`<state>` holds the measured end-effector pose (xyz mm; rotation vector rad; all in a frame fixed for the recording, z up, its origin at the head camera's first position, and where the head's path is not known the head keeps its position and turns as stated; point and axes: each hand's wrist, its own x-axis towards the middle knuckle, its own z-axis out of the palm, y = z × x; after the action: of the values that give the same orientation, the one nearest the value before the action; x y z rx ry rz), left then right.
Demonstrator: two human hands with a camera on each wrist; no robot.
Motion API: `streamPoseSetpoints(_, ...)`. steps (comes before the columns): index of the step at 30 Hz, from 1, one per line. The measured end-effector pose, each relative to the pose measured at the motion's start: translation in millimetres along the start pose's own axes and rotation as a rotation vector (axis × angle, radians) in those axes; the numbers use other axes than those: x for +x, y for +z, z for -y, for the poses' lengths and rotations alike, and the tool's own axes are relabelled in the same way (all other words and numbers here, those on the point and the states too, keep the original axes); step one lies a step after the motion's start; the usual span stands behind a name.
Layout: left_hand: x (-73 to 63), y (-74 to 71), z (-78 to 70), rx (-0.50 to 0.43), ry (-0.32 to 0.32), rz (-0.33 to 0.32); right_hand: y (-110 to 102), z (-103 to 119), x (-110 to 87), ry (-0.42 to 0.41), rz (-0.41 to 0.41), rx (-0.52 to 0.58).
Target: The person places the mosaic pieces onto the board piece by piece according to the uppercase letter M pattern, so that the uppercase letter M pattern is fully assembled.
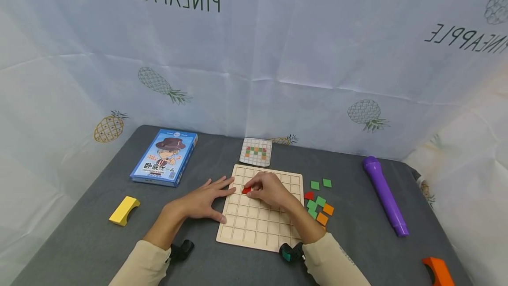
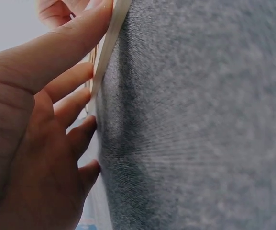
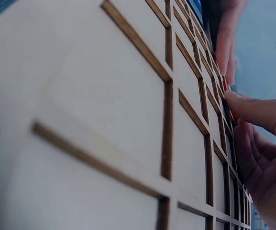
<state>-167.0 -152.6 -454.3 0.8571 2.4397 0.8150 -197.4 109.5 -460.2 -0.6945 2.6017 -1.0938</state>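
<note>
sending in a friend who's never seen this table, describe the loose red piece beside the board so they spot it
On the dark grey table, find the pale wooden grid board. Beside its right edge lie loose green pieces and orange pieces. The loose red piece lies by that edge, the only red one among them.

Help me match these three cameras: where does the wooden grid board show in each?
Head: the wooden grid board lies low and central.
Left wrist: only its pale edge shows plainly, slanting down from the top, left of centre.
Right wrist: large across left and centre, its cells shrinking rightward.
Shared landmark: the left hand, at the board's left in head, along the left side in left wrist, top right in right wrist.
</note>
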Motion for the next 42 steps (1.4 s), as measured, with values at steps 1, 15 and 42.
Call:
streamPoseSetpoints(1,0.1,-0.5,-0.4,-0.003,-0.004,0.005,-0.6,0.1,-0.3,-0.002,0.006,0.001)
streamPoseSetpoints(15,1.0,-3.1,-7.1,0.005,-0.028,0.026,-27.2,-16.7,-21.3,-0.037,0.037,0.150)
streamPoseSetpoints(42,-1.5,-2.2,-1.6,-0.023,0.014,0.015,-118.1,-88.6,-97.3,0.033,-0.231,-0.101)
